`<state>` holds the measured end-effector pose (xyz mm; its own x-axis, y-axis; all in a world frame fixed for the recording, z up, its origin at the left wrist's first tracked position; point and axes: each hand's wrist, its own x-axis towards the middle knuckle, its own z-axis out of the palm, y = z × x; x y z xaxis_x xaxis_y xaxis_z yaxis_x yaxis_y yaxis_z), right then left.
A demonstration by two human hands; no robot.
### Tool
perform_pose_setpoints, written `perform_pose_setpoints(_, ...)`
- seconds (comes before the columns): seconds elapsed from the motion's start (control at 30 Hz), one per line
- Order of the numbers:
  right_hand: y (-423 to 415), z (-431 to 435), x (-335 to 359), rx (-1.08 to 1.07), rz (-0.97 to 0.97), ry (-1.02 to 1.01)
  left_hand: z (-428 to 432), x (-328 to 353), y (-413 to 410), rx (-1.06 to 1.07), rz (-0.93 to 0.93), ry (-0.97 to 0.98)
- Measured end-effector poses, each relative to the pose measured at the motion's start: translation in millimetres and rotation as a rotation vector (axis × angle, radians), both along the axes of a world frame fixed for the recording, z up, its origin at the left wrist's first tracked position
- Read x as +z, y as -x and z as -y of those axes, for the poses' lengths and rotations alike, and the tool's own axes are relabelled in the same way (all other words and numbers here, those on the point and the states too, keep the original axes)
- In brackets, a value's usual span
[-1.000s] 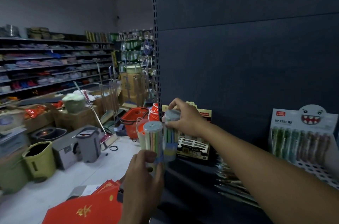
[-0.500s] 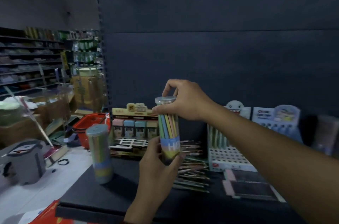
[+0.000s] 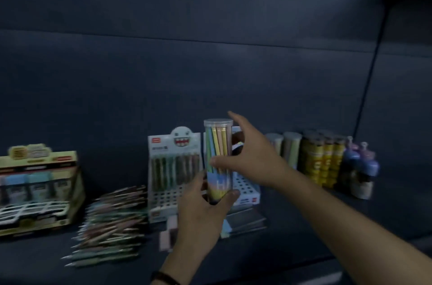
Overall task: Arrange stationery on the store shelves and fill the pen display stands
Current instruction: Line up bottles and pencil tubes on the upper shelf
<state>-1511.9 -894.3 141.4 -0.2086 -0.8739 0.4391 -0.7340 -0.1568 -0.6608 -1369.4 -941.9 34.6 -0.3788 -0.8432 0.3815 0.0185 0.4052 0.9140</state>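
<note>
One dark shelf [image 3: 304, 249], dark back panel [image 3: 210, 74], that's our room. Our left hand [image 3: 201, 212] grips the base of the clear pencil tube [image 3: 218, 144], upright above the shelf. Our right hand [image 3: 252, 163] is spread, thumb touching it. Tube partly hides a pen stand [image 3: 245, 194]; loose pens [image 3: 112, 221] piled left.

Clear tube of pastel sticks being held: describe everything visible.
The clear plastic cylindrical tube is held upright in front of the white pen display stands. It has a clear lid, pastel yellow, blue, green and pink sticks packed inside, and a pastel label round its lower part. The left hand grips its base; the thumb of the right hand crosses its middle.
</note>
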Motion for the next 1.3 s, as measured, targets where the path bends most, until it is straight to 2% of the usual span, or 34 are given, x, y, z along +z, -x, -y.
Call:
perform_pose_setpoints(0.1,47,-26,-27,-0.095,0.120,0.041,-18,2,51,-0.067,0.036,0.032)
perform_pose_setpoints(0.3,126,-59,-59,-0.239,0.176,0.148,-37,-6,138,-0.190,0.108,0.094)
perform_pose_setpoints(0.47,180,-62,-90,-0.349,0.217,0.232,-28,-25,200,-0.190,0.141,0.062)
perform_pose_setpoints(0.57,203,-57,-115,-0.414,0.232,0.247,-23,-42,226,-0.112,0.169,0.124)
perform_pose_setpoints(0.7,220,-43,-140,-0.437,0.186,0.302,-21,-57,245,0.011,0.171,0.099)
perform_pose_setpoints(0.9,237,-26,-171,-0.464,0.095,0.349,-12,-74,258,0.086,0.188,0.082)
perform_pose_setpoints(1.3,239,-18,-189,-0.583,0.039,0.286,2,-86,270,-0.014,0.229,0.101)
